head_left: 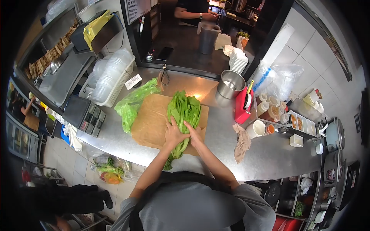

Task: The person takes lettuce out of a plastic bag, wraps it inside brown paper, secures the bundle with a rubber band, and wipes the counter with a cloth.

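A bunch of leafy greens (184, 109) lies lengthwise on brown paper (151, 121) on the steel counter, its leaves toward the back and its lower end over the front edge. My left hand (175, 134) rests on the left side of the bunch, fingers apart. On the right side, my right hand (193, 134) presses against the stalks, its fingers partly hidden by the greens. Both hands touch the bunch near its middle. A crumpled green plastic bag (133, 106) lies left of the paper.
Behind the paper at right stand a steel pot (231, 82) and a red holder (242, 106). A cloth (241, 143), cups and bottles are farther right. A basket of plastic containers (111, 79) stands at left. Another person (192, 10) is beyond the opening.
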